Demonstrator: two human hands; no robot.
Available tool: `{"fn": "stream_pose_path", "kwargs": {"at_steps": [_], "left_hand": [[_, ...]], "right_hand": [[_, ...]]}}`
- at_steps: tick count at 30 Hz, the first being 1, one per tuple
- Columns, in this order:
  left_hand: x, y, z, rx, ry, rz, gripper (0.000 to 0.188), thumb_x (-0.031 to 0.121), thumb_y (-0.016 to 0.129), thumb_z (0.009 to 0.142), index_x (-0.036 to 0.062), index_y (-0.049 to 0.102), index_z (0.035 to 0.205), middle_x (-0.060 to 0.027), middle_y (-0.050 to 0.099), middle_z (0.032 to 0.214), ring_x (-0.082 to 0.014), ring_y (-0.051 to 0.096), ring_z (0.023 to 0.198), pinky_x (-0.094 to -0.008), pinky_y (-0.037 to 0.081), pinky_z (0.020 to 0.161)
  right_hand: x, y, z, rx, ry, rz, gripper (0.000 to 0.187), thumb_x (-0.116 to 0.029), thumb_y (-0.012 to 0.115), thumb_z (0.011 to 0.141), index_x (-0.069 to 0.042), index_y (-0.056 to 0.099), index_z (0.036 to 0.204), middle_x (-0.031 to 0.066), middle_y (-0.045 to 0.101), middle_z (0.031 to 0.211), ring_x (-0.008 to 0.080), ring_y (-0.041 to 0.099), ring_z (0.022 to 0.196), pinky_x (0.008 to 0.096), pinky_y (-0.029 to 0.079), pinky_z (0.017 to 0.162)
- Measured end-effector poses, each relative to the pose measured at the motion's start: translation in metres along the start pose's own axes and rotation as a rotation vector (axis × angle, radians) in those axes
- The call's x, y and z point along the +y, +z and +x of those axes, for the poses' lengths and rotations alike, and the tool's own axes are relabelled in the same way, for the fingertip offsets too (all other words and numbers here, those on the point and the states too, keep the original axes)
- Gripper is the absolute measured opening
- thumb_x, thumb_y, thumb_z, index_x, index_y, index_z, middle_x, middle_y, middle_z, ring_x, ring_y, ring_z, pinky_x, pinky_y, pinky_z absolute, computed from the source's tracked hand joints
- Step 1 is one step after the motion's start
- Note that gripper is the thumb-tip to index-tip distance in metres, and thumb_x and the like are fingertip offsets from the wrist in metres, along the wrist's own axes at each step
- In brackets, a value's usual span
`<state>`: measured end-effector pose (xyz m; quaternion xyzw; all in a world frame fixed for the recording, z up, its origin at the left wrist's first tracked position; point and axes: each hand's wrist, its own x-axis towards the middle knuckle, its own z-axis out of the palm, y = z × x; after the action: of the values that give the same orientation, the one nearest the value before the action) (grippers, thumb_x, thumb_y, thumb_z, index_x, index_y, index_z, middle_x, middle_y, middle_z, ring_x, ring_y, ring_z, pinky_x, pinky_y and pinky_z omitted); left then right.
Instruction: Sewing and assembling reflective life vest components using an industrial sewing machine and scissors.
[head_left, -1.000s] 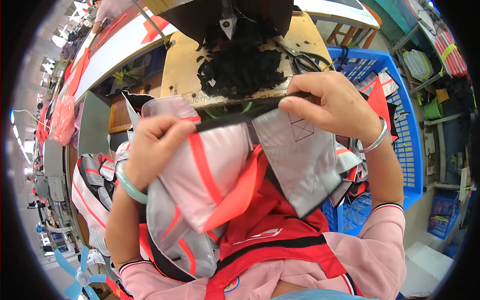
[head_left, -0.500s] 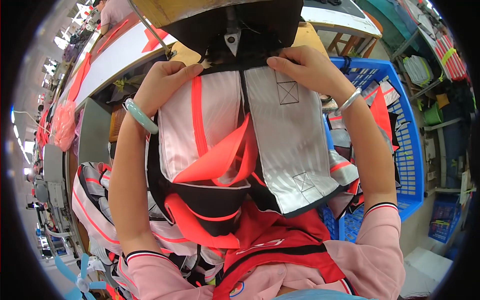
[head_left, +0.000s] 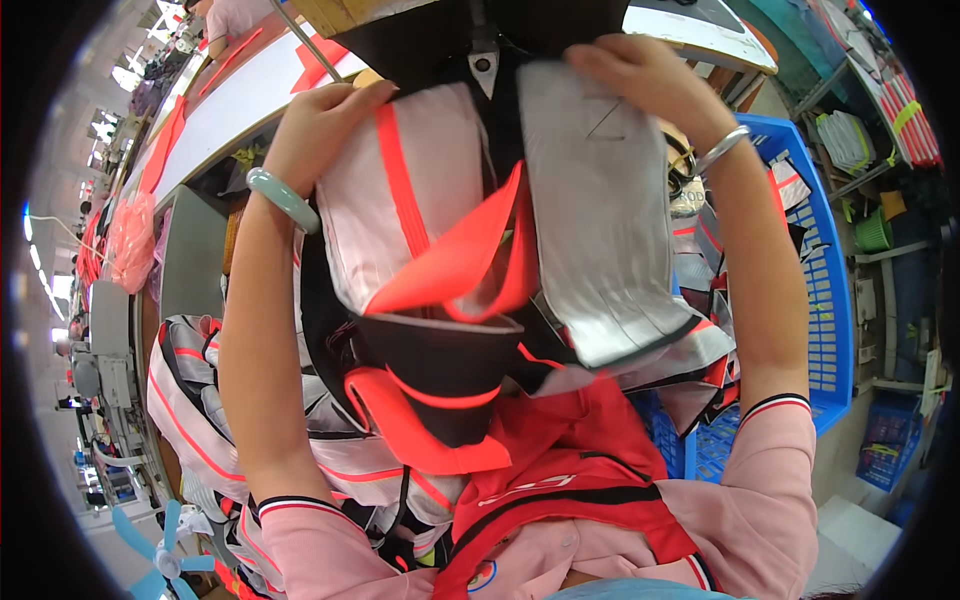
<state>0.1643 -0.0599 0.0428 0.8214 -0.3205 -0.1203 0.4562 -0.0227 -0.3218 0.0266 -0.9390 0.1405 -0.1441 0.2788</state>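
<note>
Between my hands hangs a sewn reflective fabric piece point(head_left: 600, 230) with two silver-grey panels, black edging and neon orange strips; it may be a vest or bag part. My left hand point(head_left: 330, 130) pinches the top edge of the left panel, which carries an orange stripe. My right hand point(head_left: 665, 85), slightly blurred, grips the top corner of the right panel near a stitched mark. A loose orange flap point(head_left: 455, 260) folds out at the middle, above a black section with an orange line. Just beyond the top edges is a dark machine point(head_left: 545, 30) with a pointed metal part point(head_left: 484, 68).
At right stands a blue plastic basket point(head_left: 822, 290) holding similar pieces. More silver and orange pieces point(head_left: 190, 420) are heaped at my left. A white table point(head_left: 215, 120) with orange strips lies at far left, where another person point(head_left: 235, 18) sits. A light-blue fan point(head_left: 165, 560) is at lower left.
Both hands have moved up and away from me, the right one farther and slightly rightward. The fabric piece has shifted with them, its right panel lifting and bending.
</note>
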Motion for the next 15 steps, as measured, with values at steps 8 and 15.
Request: {"fn": "stream_pose_path", "kwargs": {"at_steps": [8,15], "left_hand": [[-0.003,-0.015,-0.061,-0.339,0.159,0.019,0.026,0.022,0.062,0.093,-0.0025,0.061,0.084,0.0056,0.05,0.069,-0.0027,0.043,0.068,-0.0219,0.038,0.06],[0.016,0.026,-0.099,-0.547,0.151,-0.191,0.023,0.014,0.061,0.09,-0.0024,0.061,0.105,0.0008,0.058,0.087,-0.0056,0.05,0.08,-0.021,0.043,0.071]], "right_hand": [[0.006,-0.097,-0.157,-0.027,0.014,0.22,0.034,-0.033,0.055,0.097,-0.003,0.059,0.081,-0.006,0.044,0.066,0.0031,0.039,0.061,0.0238,0.031,0.051],[0.136,-0.242,-0.257,0.421,0.478,0.065,0.038,-0.036,0.054,0.099,-0.005,0.062,0.12,-0.0042,0.059,0.086,0.0033,0.053,0.068,0.0188,0.039,0.062]]}}
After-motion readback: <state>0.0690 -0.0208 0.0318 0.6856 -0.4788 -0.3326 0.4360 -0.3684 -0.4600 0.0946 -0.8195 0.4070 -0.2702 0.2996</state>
